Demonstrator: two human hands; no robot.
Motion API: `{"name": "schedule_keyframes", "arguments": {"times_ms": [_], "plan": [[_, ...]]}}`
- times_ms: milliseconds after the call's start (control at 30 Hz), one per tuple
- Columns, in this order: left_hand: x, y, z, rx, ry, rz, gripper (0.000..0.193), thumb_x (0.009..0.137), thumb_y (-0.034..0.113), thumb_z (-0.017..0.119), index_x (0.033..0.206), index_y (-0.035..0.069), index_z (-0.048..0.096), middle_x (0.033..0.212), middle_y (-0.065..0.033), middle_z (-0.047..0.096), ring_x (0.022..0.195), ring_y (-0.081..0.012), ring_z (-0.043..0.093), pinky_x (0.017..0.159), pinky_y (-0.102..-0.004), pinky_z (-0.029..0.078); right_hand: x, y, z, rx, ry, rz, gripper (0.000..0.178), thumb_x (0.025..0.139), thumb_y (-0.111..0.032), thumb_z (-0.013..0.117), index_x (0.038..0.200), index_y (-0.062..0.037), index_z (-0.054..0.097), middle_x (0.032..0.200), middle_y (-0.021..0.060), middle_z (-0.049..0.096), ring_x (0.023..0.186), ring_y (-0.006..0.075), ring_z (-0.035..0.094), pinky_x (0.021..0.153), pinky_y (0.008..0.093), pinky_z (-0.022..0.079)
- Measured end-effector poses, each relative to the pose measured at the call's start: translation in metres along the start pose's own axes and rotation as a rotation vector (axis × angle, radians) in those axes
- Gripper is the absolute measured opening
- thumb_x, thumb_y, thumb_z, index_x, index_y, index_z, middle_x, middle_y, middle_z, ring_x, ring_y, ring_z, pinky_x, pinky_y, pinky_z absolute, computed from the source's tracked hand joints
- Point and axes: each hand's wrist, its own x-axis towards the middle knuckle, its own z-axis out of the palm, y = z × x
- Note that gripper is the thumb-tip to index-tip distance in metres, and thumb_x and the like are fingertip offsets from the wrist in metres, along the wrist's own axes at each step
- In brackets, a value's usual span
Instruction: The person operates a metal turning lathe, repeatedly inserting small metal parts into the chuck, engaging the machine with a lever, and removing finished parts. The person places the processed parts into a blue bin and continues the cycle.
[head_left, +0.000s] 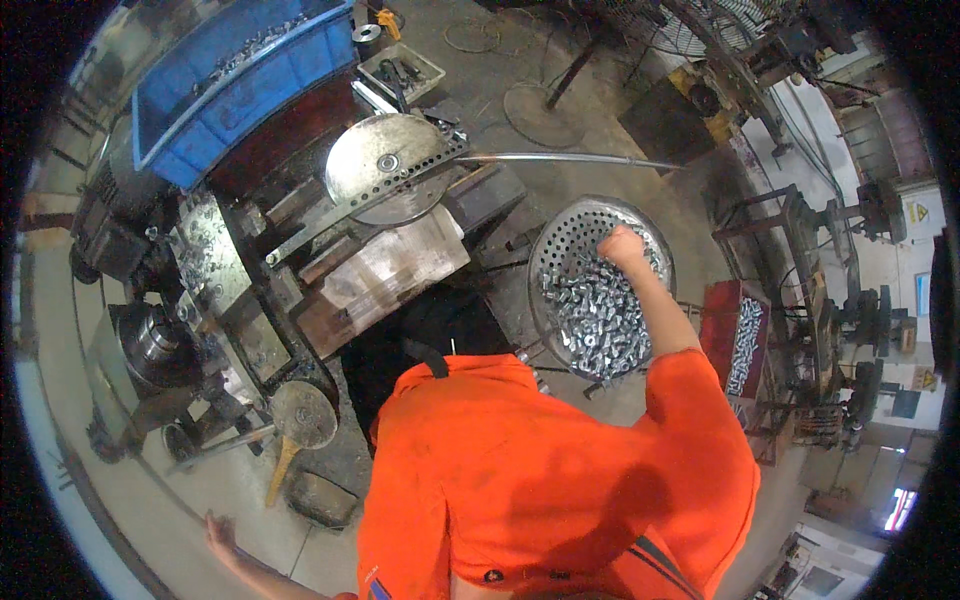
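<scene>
My right hand (622, 247) is closed in a fist over the far side of a round metal basin (545, 345) with a perforated wall. Whatever the fingers may hold is hidden. Small shiny metal parts (600, 325), short and cylindrical like nuts or sleeves, are heaped in the basin below that hand. Out to the lower left, my left hand (222, 538) hangs over the floor beside the machine, fingers apart and holding nothing.
Left of me stands a machine with a round metal disc (355, 160) and a long lever bar (575, 157). A blue crate (190, 130) of small parts is behind it. A red bin (718, 315) stands right of the basin; a yellow-handled round tool (305, 415) lies near left.
</scene>
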Motion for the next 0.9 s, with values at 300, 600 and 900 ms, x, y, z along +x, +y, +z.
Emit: {"name": "schedule_keyframes", "arguments": {"times_ms": [300, 600, 900], "plan": [[0.000, 0.009, 0.007, 0.044, -0.132, 0.007, 0.048, 0.084, 0.028, 0.059, 0.120, -0.001, 0.047, 0.078, -0.0088, 0.057, 0.073, -0.0185, 0.056, 0.066, -0.0320, 0.048, 0.002, -0.007, -0.008, 0.094, -0.068, -0.036, 0.035, 0.059, -0.023, 0.059, 0.083, 0.0023, 0.063, 0.090, 0.0248, 0.061, 0.088, 0.0353, 0.060, 0.080, 0.0382, 0.049], [-0.016, 0.004, 0.020, 0.075, 0.040, 0.059, 0.040, 0.078, 0.033, 0.067, 0.098, 0.000, 0.056, 0.068, -0.0053, 0.054, 0.062, -0.0154, 0.054, 0.060, -0.0293, 0.047, 0.008, -0.013, 0.007, -0.109, -0.037, -0.201, 0.039, 0.062, -0.027, 0.067, 0.089, 0.0000, 0.062, 0.093, 0.0201, 0.063, 0.089, 0.0341, 0.060, 0.079, 0.0401, 0.049], [-0.058, 0.026, 0.048, 0.071, 0.041, 0.219, 0.037, 0.080, 0.033, 0.063, 0.091, -0.001, 0.056, 0.066, -0.0067, 0.056, 0.056, -0.0138, 0.055, 0.056, -0.0294, 0.050, 0.033, -0.001, 0.021, -0.243, -0.232, -0.120, 0.051, 0.058, -0.034, 0.070, 0.094, 0.0005, 0.059, 0.100, 0.0209, 0.061, 0.096, 0.0330, 0.059, 0.082, 0.0386, 0.048]]}}
